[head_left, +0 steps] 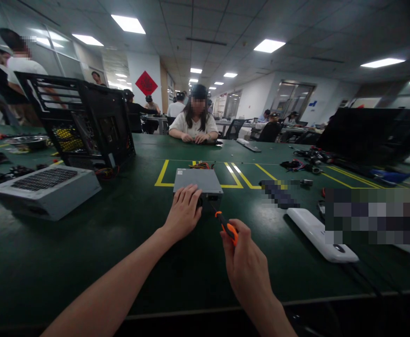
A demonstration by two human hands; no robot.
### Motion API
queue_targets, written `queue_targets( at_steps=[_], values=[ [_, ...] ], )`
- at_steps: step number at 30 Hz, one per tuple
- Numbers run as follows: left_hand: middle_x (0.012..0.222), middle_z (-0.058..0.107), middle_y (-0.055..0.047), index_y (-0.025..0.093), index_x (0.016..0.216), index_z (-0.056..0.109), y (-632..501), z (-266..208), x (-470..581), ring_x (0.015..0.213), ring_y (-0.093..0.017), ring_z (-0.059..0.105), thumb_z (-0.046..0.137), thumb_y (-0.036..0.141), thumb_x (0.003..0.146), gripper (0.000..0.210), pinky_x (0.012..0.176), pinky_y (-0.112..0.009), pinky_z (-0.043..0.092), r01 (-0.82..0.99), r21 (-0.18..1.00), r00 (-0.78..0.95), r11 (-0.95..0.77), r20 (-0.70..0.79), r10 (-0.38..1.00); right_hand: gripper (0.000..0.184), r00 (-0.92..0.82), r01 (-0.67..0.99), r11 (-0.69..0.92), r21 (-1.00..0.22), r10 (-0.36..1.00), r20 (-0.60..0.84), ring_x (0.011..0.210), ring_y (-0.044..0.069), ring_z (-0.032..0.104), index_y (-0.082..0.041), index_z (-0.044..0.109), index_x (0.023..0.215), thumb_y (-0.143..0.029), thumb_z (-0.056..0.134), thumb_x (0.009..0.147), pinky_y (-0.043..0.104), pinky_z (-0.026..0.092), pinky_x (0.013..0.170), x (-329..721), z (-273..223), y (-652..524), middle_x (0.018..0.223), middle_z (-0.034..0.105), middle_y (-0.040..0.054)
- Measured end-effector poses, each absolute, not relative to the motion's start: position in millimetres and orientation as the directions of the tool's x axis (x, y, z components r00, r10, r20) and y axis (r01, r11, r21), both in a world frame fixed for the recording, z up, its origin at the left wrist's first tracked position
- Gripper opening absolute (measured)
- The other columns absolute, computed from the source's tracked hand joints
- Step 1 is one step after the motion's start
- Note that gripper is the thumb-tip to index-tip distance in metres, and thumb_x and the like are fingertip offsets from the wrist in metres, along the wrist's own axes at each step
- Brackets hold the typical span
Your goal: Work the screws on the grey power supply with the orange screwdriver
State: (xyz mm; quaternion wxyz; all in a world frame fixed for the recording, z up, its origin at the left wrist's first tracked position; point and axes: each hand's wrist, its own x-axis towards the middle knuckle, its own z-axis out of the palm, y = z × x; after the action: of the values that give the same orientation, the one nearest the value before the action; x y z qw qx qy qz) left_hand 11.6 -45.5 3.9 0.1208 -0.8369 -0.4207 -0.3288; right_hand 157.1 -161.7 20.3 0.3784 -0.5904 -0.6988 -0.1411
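A grey computer power supply lies on the green table in front of me, with its socket side facing me and coloured cables behind it. My left hand grips its near left edge, fingers over the top and thumb down the front face. In my right hand is an orange and black screwdriver, held between thumb and fingers. Its thin shaft points at the front face of the power supply, near the socket. Whether the tip touches a screw is too small to tell.
On the left stand a black computer case, a second power supply and a metal bowl. A white oblong device, cables and a monitor are to the right. A person sits opposite.
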Motion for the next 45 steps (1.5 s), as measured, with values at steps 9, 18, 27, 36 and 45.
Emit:
queue_targets(
  at_steps=[9,18,27,36,45],
  values=[
    [0.127,0.042,-0.012,0.016,0.121,0.039,-45.7,3.8,12.1,0.124,-0.024,0.031,0.044,0.021,0.081,0.041,0.105,-0.044,0.021,0.779,0.082,0.423,-0.621,0.664,0.617,0.026,-0.054,0.908,0.313,-0.279,0.746,0.664,0.068,0.017,0.063,-0.013,0.041,0.106,-0.029,0.027,0.091,0.027,0.049,0.055,158.1,17.1,-165.9,0.087,0.060,0.0109],
    [0.128,0.042,-0.012,0.016,0.121,0.038,-47.3,4.9,11.6,0.125,-0.024,0.030,0.044,0.020,0.081,0.041,0.105,-0.044,0.022,0.777,0.078,0.427,-0.624,0.662,0.615,0.030,0.008,0.928,0.204,-0.313,0.827,0.562,0.043,0.016,0.059,-0.013,0.037,0.106,-0.037,0.026,0.091,0.023,0.039,0.040,154.7,8.2,-169.0,0.058,0.060,0.0005],
    [0.129,0.041,-0.011,0.015,0.122,0.038,-47.3,4.7,12.5,0.125,-0.023,0.030,0.044,0.020,0.081,0.042,0.106,-0.043,0.021,0.783,0.074,0.431,-0.617,0.651,0.625,0.029,0.025,0.953,0.155,-0.260,0.815,0.579,0.032,0.014,0.051,-0.017,0.041,0.084,-0.040,0.025,0.091,0.020,0.027,0.032,156.4,12.4,-168.3,0.044,0.052,-0.0035],
    [0.128,0.042,-0.013,0.016,0.121,0.038,-46.5,3.7,12.3,0.124,-0.024,0.031,0.044,0.020,0.081,0.041,0.105,-0.045,0.022,0.776,0.088,0.423,-0.624,0.662,0.619,0.028,0.047,0.874,0.315,-0.370,0.704,0.709,0.076,0.016,0.058,-0.017,0.038,0.112,-0.033,0.033,0.089,0.027,0.050,0.052,155.1,8.1,-162.9,0.101,0.046,0.0128],
    [0.128,0.041,-0.012,0.014,0.121,0.039,-45.6,3.4,11.8,0.125,-0.023,0.030,0.045,0.022,0.081,0.041,0.106,-0.043,0.021,0.782,0.071,0.430,-0.620,0.659,0.617,0.012,-0.054,0.834,0.405,-0.374,0.736,0.675,0.078,0.015,0.056,-0.019,0.046,0.092,-0.019,0.037,0.085,0.030,0.053,0.059,149.6,15.5,-161.2,0.101,0.043,0.0103]
  ],
)
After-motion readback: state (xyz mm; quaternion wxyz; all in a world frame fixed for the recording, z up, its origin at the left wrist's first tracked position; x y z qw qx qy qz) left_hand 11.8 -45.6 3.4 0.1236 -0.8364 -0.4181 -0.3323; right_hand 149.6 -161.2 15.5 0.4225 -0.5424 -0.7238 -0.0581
